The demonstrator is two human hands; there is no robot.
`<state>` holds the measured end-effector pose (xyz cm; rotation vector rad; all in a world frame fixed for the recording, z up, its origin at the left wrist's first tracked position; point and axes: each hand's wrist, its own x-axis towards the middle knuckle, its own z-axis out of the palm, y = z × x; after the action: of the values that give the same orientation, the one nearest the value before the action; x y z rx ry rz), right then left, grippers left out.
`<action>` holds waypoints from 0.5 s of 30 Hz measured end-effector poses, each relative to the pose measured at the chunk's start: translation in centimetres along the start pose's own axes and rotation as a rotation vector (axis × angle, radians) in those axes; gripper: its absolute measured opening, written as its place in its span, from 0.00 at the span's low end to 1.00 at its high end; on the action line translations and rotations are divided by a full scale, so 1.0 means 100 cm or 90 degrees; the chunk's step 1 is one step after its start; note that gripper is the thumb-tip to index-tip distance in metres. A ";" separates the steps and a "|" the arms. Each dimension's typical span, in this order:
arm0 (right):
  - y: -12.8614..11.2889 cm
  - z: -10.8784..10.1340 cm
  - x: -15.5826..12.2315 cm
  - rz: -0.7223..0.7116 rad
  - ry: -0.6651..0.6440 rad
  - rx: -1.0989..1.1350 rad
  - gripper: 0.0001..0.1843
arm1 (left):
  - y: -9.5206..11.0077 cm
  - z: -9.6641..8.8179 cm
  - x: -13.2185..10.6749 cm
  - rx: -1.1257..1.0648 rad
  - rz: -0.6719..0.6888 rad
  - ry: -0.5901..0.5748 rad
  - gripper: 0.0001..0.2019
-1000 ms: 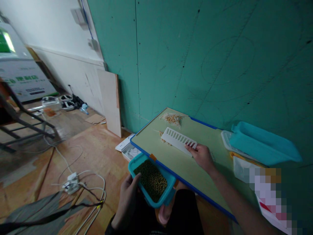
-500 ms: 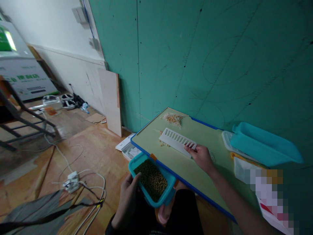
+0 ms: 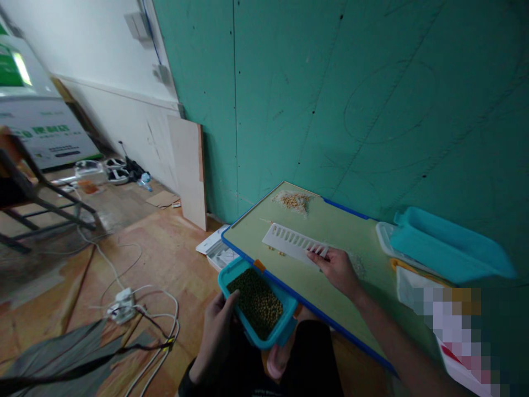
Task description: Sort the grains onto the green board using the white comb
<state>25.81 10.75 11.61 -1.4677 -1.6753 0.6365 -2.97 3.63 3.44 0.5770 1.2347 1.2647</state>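
- Container (image 3: 233, 267) of beans (image 3: 258, 303), just right of the left hand (image 3: 217, 325), which grips its rim.
- Slotted white strip (image 3: 285, 245), gripped at 1 end by the right hand (image 3: 335, 269).
- Yellow-and-pale pile (image 3: 294, 202) on the desk (image 3: 347, 309), beyond the right hand.

I'm in a rough, unfinished-looking room, home or shop I can't tell! Right ahead of me, a green wall (image 3: 289, 99) with a plain seam, dotted with dark specks and scrawled with lines; a loose board (image 3: 190, 171) leans at its edge. Down to my left, a scuffed wood-patterned floor (image 3: 165, 264), white cables (image 3: 177, 314) looping near a power strip (image 3: 122, 306), and beyond, a white panel (image 3: 37, 146) with green lettering!
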 end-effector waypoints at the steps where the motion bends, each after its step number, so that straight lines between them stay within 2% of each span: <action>1: 0.000 0.000 0.000 -0.005 0.010 -0.008 0.19 | 0.000 0.000 0.000 0.004 0.006 0.001 0.24; 6: 0.000 0.003 0.003 -0.022 0.062 -0.068 0.20 | 0.002 0.002 -0.001 0.020 0.027 0.011 0.23; 15: 0.000 0.009 0.002 -0.033 -0.010 -0.031 0.19 | 0.001 0.002 0.000 0.015 0.016 0.008 0.22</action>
<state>25.10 11.05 11.17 -1.4529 -1.7464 0.5844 -2.84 3.68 3.60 0.6039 1.2567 1.2777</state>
